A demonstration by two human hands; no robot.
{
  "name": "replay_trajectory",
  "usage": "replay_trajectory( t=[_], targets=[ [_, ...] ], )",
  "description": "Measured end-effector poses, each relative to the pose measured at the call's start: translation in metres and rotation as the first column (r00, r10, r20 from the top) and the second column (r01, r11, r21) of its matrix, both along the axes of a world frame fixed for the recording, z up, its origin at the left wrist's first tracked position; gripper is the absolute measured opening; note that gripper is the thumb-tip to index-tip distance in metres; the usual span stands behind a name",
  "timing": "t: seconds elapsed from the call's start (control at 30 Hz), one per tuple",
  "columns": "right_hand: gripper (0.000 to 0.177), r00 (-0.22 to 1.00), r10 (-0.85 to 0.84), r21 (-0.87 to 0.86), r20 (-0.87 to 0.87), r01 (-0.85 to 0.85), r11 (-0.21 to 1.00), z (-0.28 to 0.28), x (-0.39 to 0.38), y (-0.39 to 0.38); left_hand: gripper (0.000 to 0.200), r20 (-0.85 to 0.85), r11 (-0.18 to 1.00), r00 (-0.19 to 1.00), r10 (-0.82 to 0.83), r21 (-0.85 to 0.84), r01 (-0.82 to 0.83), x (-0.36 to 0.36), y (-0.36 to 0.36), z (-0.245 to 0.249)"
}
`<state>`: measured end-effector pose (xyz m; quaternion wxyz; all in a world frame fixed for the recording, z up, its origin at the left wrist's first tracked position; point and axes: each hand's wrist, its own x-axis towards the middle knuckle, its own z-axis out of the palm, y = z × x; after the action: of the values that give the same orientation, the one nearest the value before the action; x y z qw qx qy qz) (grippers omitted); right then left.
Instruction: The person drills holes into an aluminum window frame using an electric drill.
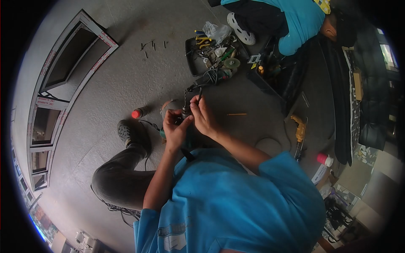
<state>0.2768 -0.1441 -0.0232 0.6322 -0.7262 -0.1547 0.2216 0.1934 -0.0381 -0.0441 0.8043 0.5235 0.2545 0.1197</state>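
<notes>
A power drill with a greenish body [190, 138] is in front of my torso, partly hidden behind my wrists. Its long twisted bit [185, 98] points away from me, fixed in the metal chuck [185, 111]. My left hand [175, 128] is closed around the chuck, thumb and fingers against its side. My right hand [204, 117] is closed beside it, the thumb near the chuck. From its fingers sticks a short dark rod-like piece [200, 92], whose exact kind I cannot make out.
Ahead lies an open tool case [192, 63] full of tools, with an angle grinder [215, 76] beside it. A co-worker [295, 21] crouches by a black tool bag [274, 80]. A pencil [237, 114], a yellow drill [300, 128] and a red-capped can [137, 113] are nearby; window frames [63, 105] stand left.
</notes>
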Motion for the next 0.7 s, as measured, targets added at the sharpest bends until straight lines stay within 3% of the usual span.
replay_trajectory(
  t=[0.07, 0.13, 0.17, 0.2, 0.23, 0.3, 0.37, 0.43, 0.53, 0.63, 0.7],
  targets=[
    [0.030, 0.996, 0.045, 0.037, -0.083, -0.042, 0.998, 0.008, -0.002, 0.004, 0.033, -0.072, 0.988, 0.995, 0.066, 0.146, -0.054, -0.001, -0.007, 0.007],
    [0.048, 0.979, -0.135, 0.025, 0.156, 0.133, 0.991, 0.007, -0.013, 0.009, 0.033, -0.003, 0.952, 0.999, 0.053, 0.301, -0.049, -0.002, -0.019, 0.022],
    [0.048, 0.978, -0.134, 0.023, 0.163, 0.132, 0.991, 0.008, -0.014, 0.007, 0.034, 0.061, 0.929, 0.998, 0.016, 0.368, -0.038, -0.003, -0.022, 0.034],
    [0.053, 0.992, -0.048, 0.054, 0.117, 0.042, 0.998, 0.009, -0.013, 0.005, 0.044, 0.024, 0.826, 0.993, -0.119, 0.557, 0.085, -0.011, -0.016, 0.014],
    [0.059, 0.997, 0.042, 0.089, 0.069, -0.048, 0.995, 0.009, -0.012, 0.003, 0.044, 0.027, 0.828, 0.993, -0.113, 0.555, 0.079, -0.009, -0.008, 0.017],
    [0.051, 0.994, 0.111, 0.115, 0.003, -0.111, 0.987, -0.006, -0.006, -0.002, 0.054, 0.057, 0.603, 0.955, -0.291, 0.786, 0.136, -0.003, 0.003, 0.021],
    [0.045, 0.992, 0.118, 0.138, -0.053, -0.110, 0.984, -0.009, 0.000, -0.004, 0.055, -0.001, 0.668, 0.977, -0.211, 0.730, 0.145, -0.012, -0.002, 0.013],
    [0.041, 0.993, 0.099, 0.164, -0.060, -0.088, 0.983, -0.021, -0.002, 0.000, 0.047, -0.286, 0.699, 0.910, -0.301, 0.583, 0.414, -0.015, -0.004, 0.003],
    [0.042, 0.991, 0.128, 0.250, -0.048, -0.113, 0.962, -0.033, 0.006, 0.006, 0.039, -0.265, 0.687, 0.929, -0.257, 0.627, 0.369, -0.011, -0.010, 0.009],
    [0.038, 0.974, 0.224, 0.153, 0.018, -0.224, 0.963, -0.025, 0.012, 0.006, 0.036, -0.277, 0.666, 0.932, -0.232, 0.653, 0.360, -0.014, -0.012, 0.008],
    [0.032, 0.936, 0.336, -0.149, -0.108, -0.349, 0.925, -0.012, 0.018, -0.005, 0.036, -0.307, 0.615, 0.919, -0.249, 0.682, 0.395, -0.013, -0.015, 0.011]
  ],
)
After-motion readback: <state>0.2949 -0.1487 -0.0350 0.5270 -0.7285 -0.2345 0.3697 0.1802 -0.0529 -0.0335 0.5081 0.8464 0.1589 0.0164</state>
